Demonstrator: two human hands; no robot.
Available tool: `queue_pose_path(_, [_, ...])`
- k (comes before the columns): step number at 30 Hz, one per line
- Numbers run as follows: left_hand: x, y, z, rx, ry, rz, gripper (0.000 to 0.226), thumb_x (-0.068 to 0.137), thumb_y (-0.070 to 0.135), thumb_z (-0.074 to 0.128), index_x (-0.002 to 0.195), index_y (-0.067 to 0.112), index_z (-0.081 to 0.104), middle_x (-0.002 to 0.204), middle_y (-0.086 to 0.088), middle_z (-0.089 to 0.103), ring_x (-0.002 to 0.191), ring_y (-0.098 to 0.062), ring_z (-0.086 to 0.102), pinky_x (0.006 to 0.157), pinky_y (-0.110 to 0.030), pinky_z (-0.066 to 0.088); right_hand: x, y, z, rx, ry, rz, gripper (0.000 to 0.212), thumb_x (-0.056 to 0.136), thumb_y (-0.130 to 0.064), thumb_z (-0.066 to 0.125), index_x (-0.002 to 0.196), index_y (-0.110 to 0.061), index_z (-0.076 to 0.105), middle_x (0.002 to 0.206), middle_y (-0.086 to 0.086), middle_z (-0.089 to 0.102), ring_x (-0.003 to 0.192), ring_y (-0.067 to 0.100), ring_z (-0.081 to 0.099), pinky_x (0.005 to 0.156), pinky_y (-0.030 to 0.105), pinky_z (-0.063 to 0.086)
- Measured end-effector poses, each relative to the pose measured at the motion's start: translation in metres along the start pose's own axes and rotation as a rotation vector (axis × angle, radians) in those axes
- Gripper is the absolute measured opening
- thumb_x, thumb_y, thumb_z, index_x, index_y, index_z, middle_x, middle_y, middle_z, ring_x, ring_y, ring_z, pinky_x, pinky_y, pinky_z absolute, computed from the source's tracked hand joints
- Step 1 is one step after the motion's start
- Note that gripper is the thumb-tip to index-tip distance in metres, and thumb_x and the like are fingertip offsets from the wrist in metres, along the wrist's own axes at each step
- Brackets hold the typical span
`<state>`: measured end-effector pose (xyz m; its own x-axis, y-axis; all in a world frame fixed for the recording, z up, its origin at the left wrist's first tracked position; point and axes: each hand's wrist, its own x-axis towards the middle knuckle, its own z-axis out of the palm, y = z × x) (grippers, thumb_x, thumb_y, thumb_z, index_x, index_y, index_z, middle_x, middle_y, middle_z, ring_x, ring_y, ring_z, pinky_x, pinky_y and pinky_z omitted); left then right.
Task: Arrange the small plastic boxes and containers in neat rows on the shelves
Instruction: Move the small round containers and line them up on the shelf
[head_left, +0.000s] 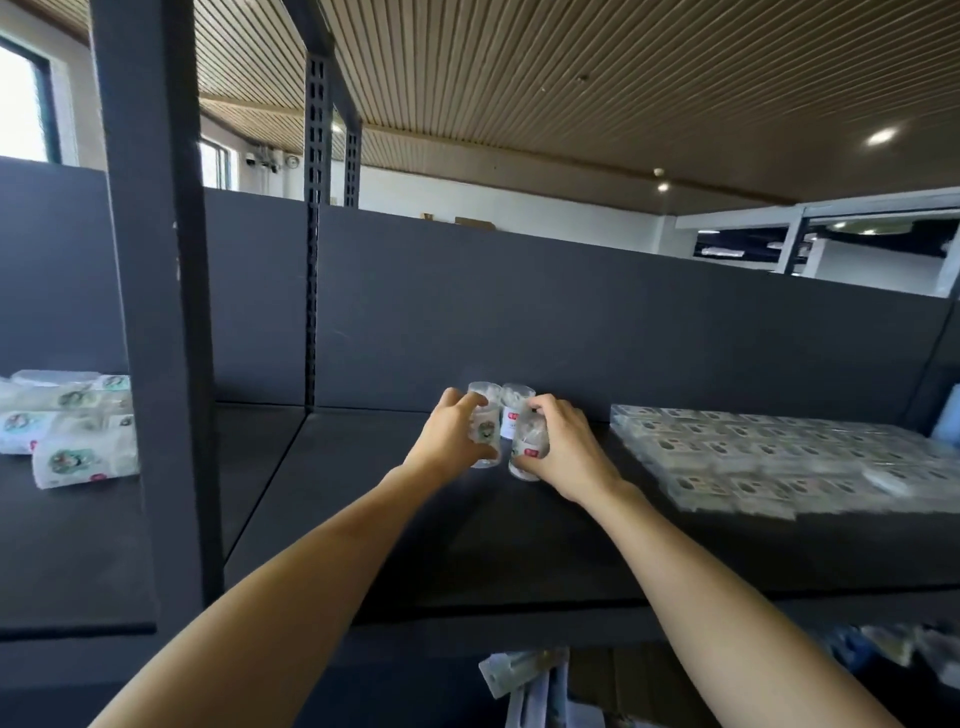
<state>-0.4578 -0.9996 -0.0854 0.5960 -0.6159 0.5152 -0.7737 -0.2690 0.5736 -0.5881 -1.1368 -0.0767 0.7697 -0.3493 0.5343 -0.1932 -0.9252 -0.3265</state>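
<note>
Three clear cylinder containers (511, 415) stand clustered mid-shelf (363, 519), left hand (451, 437) and right hand (563, 451) each gripping one, flat boxes (769, 457) already rowed alongside, much shelf unfilled.

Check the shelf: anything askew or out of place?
Mostly tidy. The flat clear boxes at right lie in rows, but one near their front right sits skewed on top. The left hand and right hand grip upright clear containers.
</note>
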Motion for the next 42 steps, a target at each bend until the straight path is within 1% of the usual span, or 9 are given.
queue_pose_path(4, [0.006, -0.006, 0.016, 0.025, 0.062, 0.046, 0.071, 0.071, 0.015, 0.083, 0.134, 0.007, 0.053, 0.127, -0.006, 0.043, 0.114, -0.024, 0.048, 0.094, -0.028, 0.046, 0.013, 0.011, 0.013, -0.01, 0.019, -0.035, 0.054, 0.077, -0.027, 0.083, 0.119, -0.018, 0.051, 0.124, -0.001, 0.047, 0.119, 0.02, 0.043, 0.096, 0.034, 0.044])
queue_pose_path(9, [0.008, -0.014, 0.022, 0.13, 0.097, 0.059, 0.071, 0.077, 0.013, 0.079, 0.141, 0.013, 0.049, 0.145, -0.004, 0.044, 0.126, -0.025, 0.038, 0.106, -0.032, 0.037, 0.028, 0.025, 0.019, -0.009, 0.025, -0.096, 0.055, 0.077, -0.036, 0.084, 0.118, -0.018, 0.051, 0.118, -0.001, 0.042, 0.109, 0.018, 0.047, 0.086, 0.036, 0.05])
queue_pose_path(13, [0.009, -0.019, 0.023, 0.123, 0.045, 0.072, 0.073, 0.079, 0.011, 0.077, 0.144, 0.017, 0.046, 0.155, -0.006, 0.034, 0.139, -0.026, 0.036, 0.111, -0.036, 0.038, 0.025, 0.031, 0.035, 0.127, 0.102, -0.117, 0.057, 0.076, -0.033, 0.086, 0.12, -0.018, 0.053, 0.119, -0.002, 0.04, 0.108, 0.016, 0.051, 0.086, 0.029, 0.051])
queue_pose_path(16, [0.008, -0.02, 0.026, 0.17, 0.07, 0.097, 0.071, 0.08, 0.012, 0.078, 0.143, 0.016, 0.046, 0.147, -0.003, 0.038, 0.133, -0.025, 0.041, 0.108, -0.036, 0.041, 0.023, 0.035, 0.04, 0.186, 0.114, -0.135, 0.061, 0.075, -0.029, 0.087, 0.124, -0.018, 0.052, 0.125, -0.002, 0.038, 0.109, 0.013, 0.05, 0.086, 0.023, 0.048])
queue_pose_path(20, [0.006, -0.018, 0.027, 0.193, 0.109, 0.102, 0.064, 0.079, 0.021, 0.08, 0.132, 0.017, 0.046, 0.133, 0.002, 0.044, 0.121, -0.018, 0.045, 0.097, -0.026, 0.043, 0.02, 0.038, 0.04, 0.222, 0.102, -0.133, 0.065, 0.077, -0.023, 0.085, 0.131, -0.018, 0.05, 0.13, -0.002, 0.034, 0.105, 0.006, 0.048, 0.088, 0.018, 0.045])
queue_pose_path(23, [0.002, -0.017, 0.026, 0.222, 0.111, 0.12, 0.059, 0.081, 0.023, 0.077, 0.13, 0.017, 0.046, 0.131, 0.002, 0.043, 0.118, -0.02, 0.047, 0.097, -0.032, 0.046, 0.018, 0.039, 0.041, 0.239, 0.099, -0.13, 0.065, 0.077, -0.02, 0.085, 0.132, -0.017, 0.05, 0.13, -0.001, 0.034, 0.103, 0.007, 0.048, 0.088, 0.02, 0.047])
queue_pose_path(28, [-0.003, -0.017, 0.025, 0.26, 0.126, 0.163, 0.058, 0.08, 0.003, 0.068, 0.134, 0.01, 0.048, 0.13, -0.007, 0.042, 0.117, -0.027, 0.048, 0.099, -0.039, 0.047, 0.015, 0.039, 0.039, 0.256, 0.102, -0.115, 0.064, 0.079, -0.016, 0.081, 0.134, -0.016, 0.048, 0.131, 0.001, 0.033, 0.107, 0.015, 0.053, 0.089, 0.022, 0.047])
queue_pose_path(36, [-0.003, -0.014, 0.025, 0.282, 0.177, 0.157, 0.053, 0.08, 0.014, 0.08, 0.128, 0.012, 0.055, 0.121, -0.007, 0.043, 0.11, -0.024, 0.048, 0.092, -0.034, 0.048, 0.014, 0.039, 0.039, 0.271, 0.114, -0.113, 0.057, 0.081, -0.013, 0.081, 0.131, -0.017, 0.053, 0.127, 0.0, 0.035, 0.097, 0.01, 0.053, 0.089, 0.026, 0.053])
queue_pose_path(42, [0.001, -0.009, 0.028, 0.356, 0.15, 0.183, 0.052, 0.083, 0.017, 0.078, 0.128, 0.01, 0.053, 0.12, -0.009, 0.043, 0.106, -0.025, 0.05, 0.086, -0.037, 0.051, 0.015, 0.038, 0.039, 0.241, 0.105, -0.044, 0.06, 0.086, -0.016, 0.077, 0.138, -0.021, 0.047, 0.128, 0.003, 0.038, 0.105, 0.017, 0.057, 0.086, 0.028, 0.054])
